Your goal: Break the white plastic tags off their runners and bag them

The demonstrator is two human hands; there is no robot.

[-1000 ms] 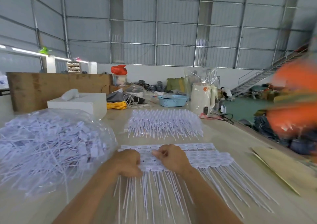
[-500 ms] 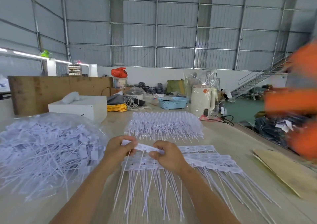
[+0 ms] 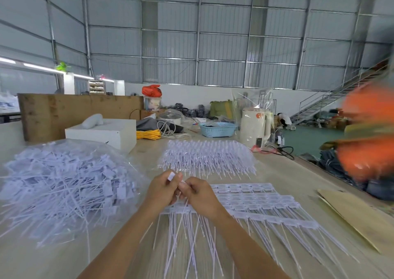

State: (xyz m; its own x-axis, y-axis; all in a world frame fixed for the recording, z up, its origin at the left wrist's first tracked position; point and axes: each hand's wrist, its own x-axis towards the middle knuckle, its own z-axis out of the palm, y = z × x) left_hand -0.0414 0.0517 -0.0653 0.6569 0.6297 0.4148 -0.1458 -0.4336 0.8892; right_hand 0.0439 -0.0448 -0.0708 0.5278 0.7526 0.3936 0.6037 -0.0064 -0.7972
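Head view: left hand (image 3: 162, 190) and right hand (image 3: 199, 194) each pinch same strip of tags (image 3: 175, 179) above surface (image 3: 283, 172); bag (image 3: 64, 184) at left already well filled; unbroken strips (image 3: 251, 202) beneath hands, further stack (image 3: 206, 157) beyond; much left.

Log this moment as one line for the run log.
left hand: pinching tags | right hand: pinching tags | bag: left, holds loose tags

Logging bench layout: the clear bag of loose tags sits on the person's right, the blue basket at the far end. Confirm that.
Wrong side. The head view shows the clear bag of loose tags on the person's left, beside the left hand. The blue basket does sit at the far end.
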